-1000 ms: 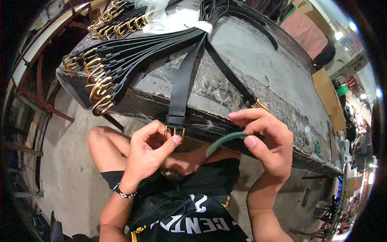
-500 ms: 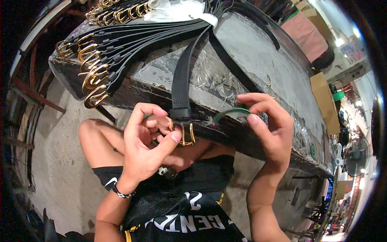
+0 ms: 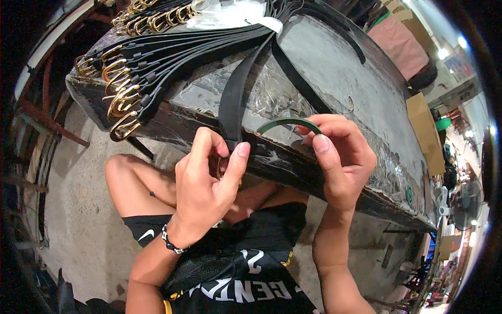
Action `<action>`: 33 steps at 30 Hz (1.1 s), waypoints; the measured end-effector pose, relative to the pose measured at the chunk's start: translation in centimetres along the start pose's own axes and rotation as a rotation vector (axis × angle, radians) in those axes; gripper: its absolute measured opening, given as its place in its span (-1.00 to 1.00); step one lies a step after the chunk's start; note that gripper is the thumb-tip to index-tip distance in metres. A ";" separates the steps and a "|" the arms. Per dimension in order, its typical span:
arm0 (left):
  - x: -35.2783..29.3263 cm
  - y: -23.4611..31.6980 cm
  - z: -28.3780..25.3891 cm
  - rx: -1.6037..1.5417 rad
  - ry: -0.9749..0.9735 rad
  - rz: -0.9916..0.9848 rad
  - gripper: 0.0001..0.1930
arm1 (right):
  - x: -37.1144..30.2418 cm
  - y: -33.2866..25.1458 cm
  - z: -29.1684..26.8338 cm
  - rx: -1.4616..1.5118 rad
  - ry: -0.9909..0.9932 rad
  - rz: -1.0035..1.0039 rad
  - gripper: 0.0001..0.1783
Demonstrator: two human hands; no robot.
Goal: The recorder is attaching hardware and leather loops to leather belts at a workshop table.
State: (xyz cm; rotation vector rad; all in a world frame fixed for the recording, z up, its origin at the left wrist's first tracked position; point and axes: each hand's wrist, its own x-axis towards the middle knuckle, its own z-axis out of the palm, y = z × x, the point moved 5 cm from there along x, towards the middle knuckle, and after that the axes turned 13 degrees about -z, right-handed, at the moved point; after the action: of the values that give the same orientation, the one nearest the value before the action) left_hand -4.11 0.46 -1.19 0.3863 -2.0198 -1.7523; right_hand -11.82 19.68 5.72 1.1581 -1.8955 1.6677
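A black belt (image 3: pixel 233 107) hangs over the near edge of the worktable. My left hand (image 3: pixel 205 191) is closed on its buckle end, thumb and forefinger pinching beside the keeper loop. My fingers now cover most of the gold buckle. To the right, my right hand (image 3: pixel 346 165) pinches a thin, curved dark green strip (image 3: pixel 285 121) between thumb and fingers. The strip's free end arches leftward towards the belt, with a small reddish tip, and stays apart from it.
On the worktable (image 3: pixel 334 60) lies a bundle of black belts (image 3: pixel 193 44), bound by a white band (image 3: pixel 271 24), gold buckles (image 3: pixel 124 99) overhanging the left edge. Green coiled strip (image 3: pixel 409 195) sits near the right edge. Cardboard (image 3: pixel 424 133) and a fan (image 3: pixel 465 204) stand further right.
My left hand has moved right and up and closed over the belt's buckle, which showed before. The green strip has risen and swung left, nearer the belt, in my right hand.
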 end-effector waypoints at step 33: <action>-0.3 -0.3 -0.2 0.114 -0.032 0.156 -0.88 | 0.4 -0.4 2.3 -0.277 -0.152 -0.298 -0.88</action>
State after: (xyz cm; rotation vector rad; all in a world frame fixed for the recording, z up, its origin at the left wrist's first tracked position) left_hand -3.75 0.34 -1.51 0.2301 -2.1179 -1.5646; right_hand -11.26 17.42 5.71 1.3990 -1.8587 1.1504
